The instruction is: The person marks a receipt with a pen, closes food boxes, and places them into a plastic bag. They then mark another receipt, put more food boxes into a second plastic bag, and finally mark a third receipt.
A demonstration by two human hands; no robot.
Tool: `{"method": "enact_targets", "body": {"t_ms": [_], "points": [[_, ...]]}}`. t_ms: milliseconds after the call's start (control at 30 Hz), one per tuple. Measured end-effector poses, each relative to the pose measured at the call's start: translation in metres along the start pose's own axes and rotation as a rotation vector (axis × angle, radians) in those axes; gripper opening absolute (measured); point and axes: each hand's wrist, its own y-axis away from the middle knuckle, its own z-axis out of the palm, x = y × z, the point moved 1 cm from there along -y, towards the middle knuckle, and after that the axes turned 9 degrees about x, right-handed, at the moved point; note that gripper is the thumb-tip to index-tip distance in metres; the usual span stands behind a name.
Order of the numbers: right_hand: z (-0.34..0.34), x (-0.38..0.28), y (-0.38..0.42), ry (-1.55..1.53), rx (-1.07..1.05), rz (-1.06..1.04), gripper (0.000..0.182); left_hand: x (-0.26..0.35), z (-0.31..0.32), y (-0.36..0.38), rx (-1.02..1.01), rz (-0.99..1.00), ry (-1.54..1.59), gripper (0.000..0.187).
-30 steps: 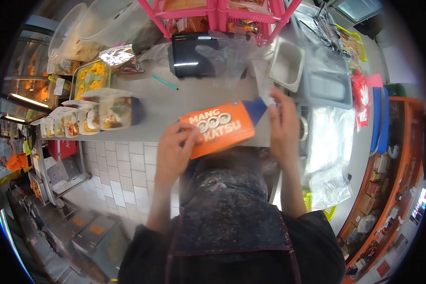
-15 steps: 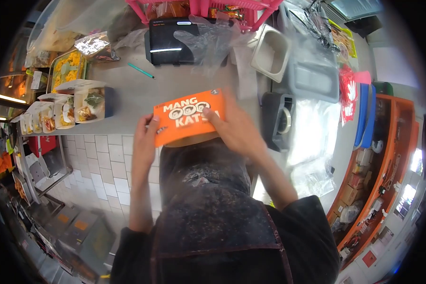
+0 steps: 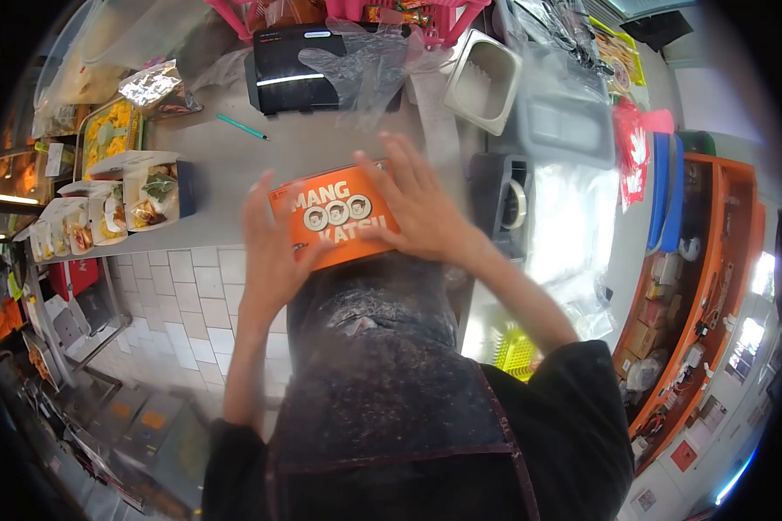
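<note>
An orange cardboard food box [image 3: 334, 213] lettered "MANG KATSU", with three round printed emblems, sits lid up at the front edge of the counter, right before my apron. Over its left side is my left hand [image 3: 274, 234], open, its fingers pointing away from me and its thumb reaching across the lid's lower left corner. My right hand [image 3: 421, 208] is spread open at the right side, with thumb and fingertips over the printed lid. Neither hand is wrapped round the box. A teal pen [image 3: 243, 127] lies farther back on the steel counter [image 3: 208, 187].
At left stand several open filled food boxes [image 3: 152, 198] and a tray of yellow food [image 3: 113, 130]. A black case [image 3: 278, 74] with a clear plastic glove [image 3: 361, 69] is behind. Rightward are a steel pan [image 3: 485, 82], a grey tub [image 3: 565, 126] and a tape dispenser [image 3: 500, 204].
The box was tilted up and held between both hands; now it lies flatter, lid facing up. Both hands have loosened and their fingers have spread. The view has shifted slightly.
</note>
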Motion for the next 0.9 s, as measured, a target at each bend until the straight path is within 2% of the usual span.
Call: {"method": "enact_targets", "body": {"t_ms": [33, 67, 100, 167, 233, 300, 433, 500, 633, 700, 733, 800, 833, 867, 900], "points": [[-0.003, 0.009, -0.006, -0.071, -0.142, -0.114, 0.089, 0.000, 0.002, -0.004, 0.002, 0.003, -0.002, 0.076], [-0.006, 0.012, -0.011, -0.142, -0.285, -0.227, 0.089, 0.000, 0.006, -0.008, -0.142, 0.071, -0.020, 0.084], [-0.012, 0.011, -0.018, -0.140, -0.281, -0.226, 0.089, -0.001, 0.010, -0.012, -0.287, 0.139, -0.037, 0.093], [-0.021, 0.005, -0.030, -0.006, -0.476, -0.342, 0.087, -0.003, 0.015, -0.016, -0.320, 0.131, -0.023, 0.095], [-0.017, 0.001, -0.033, 0.026, -0.481, -0.388, 0.085, -0.007, 0.023, -0.013, -0.355, 0.111, -0.007, 0.097], [-0.009, 0.001, -0.033, 0.182, -0.455, -0.545, 0.080, -0.013, 0.029, -0.011, -0.334, 0.135, -0.056, 0.087], [-0.008, 0.016, -0.020, 0.087, -0.395, -0.581, 0.073, -0.025, 0.017, -0.012, -0.405, 0.245, -0.034, 0.075], [-0.008, 0.021, -0.013, 0.015, -0.391, -0.591, 0.062, -0.027, 0.007, -0.013, -0.501, 0.355, 0.025, 0.063], [-0.013, 0.022, 0.016, 0.079, -0.379, -0.544, 0.059, -0.048, 0.013, -0.008, -0.451, 0.501, 0.031, 0.060], [-0.024, 0.019, 0.036, 0.110, -0.337, -0.215, 0.057, -0.048, 0.011, -0.009, -0.432, 0.495, 0.147, 0.052], [-0.036, 0.021, 0.044, 0.146, -0.219, -0.153, 0.062, -0.049, 0.014, -0.007, -0.429, 0.492, 0.149, 0.052], [-0.066, 0.019, 0.066, 0.212, -0.058, 0.219, 0.064, -0.046, 0.023, -0.003, -0.321, 0.438, 0.195, 0.038], [-0.072, 0.027, 0.088, 0.181, 0.095, 0.431, 0.064, -0.042, 0.025, -0.001, -0.322, 0.432, 0.197, 0.038], [-0.077, 0.035, 0.110, 0.149, 0.250, 0.644, 0.064, -0.037, 0.026, 0.001, -0.269, 0.340, 0.273, 0.031], [-0.085, 0.035, 0.124, 0.166, 0.261, 0.846, 0.061, -0.032, 0.027, 0.002, -0.218, 0.247, 0.350, 0.024]]}}
